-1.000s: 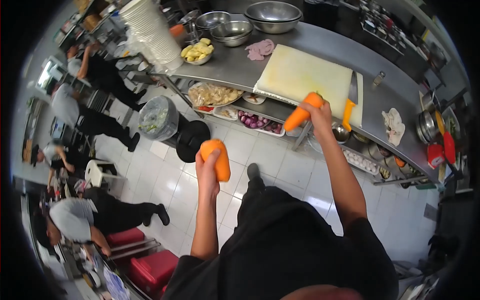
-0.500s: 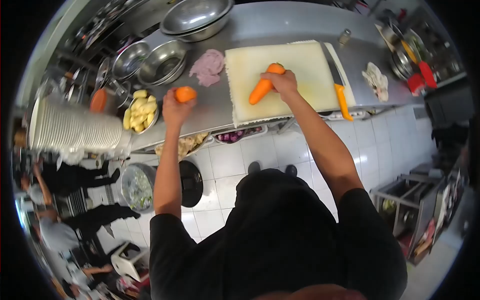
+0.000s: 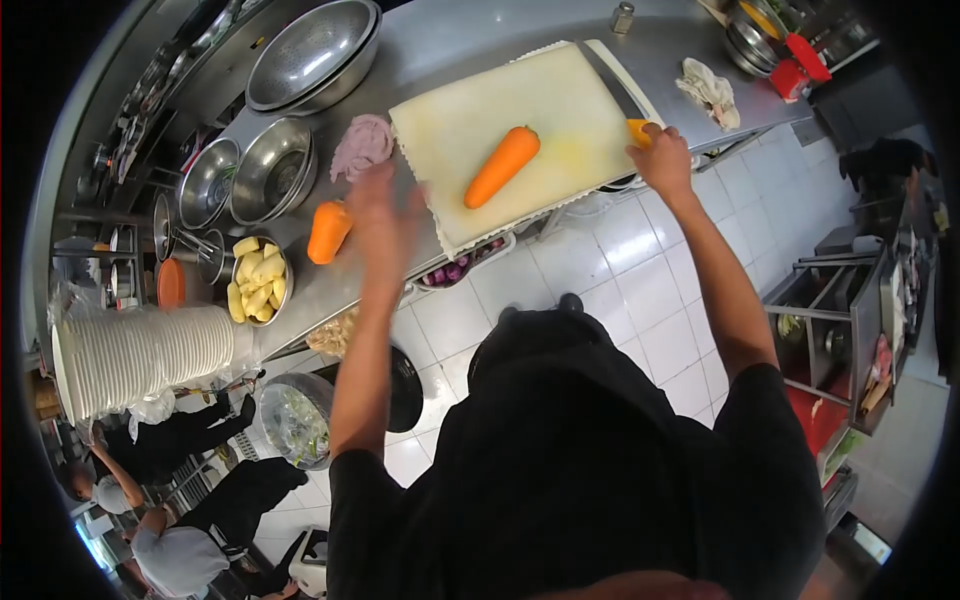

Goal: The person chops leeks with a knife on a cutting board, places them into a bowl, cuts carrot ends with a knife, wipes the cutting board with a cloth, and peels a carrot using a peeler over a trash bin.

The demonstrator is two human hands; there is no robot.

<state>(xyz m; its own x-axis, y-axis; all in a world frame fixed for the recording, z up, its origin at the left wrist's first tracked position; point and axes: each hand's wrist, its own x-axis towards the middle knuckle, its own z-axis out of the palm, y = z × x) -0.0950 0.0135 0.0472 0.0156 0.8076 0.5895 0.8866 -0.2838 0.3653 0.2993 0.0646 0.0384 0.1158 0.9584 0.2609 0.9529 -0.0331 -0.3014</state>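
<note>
Right hand point(image 3: 660, 158) grasps the knife point(image 3: 610, 82) at the cutting board's point(image 3: 470, 110) right edge! One carrot point(image 3: 502, 167) lies mid-board, another carrot point(image 3: 328, 233) near the worktop's point(image 3: 440, 35) front edge, beside the blurred left hand point(image 3: 378, 212), grip unreadable.

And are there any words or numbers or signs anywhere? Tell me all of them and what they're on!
None: no word, label, brand, number or sign can be read here.
Knife: no lettering I can make out.
Cutting board: none visible.
Small jar: too small to tell if it has a label.
Plastic-wrapped white stack: no readable print.
</note>
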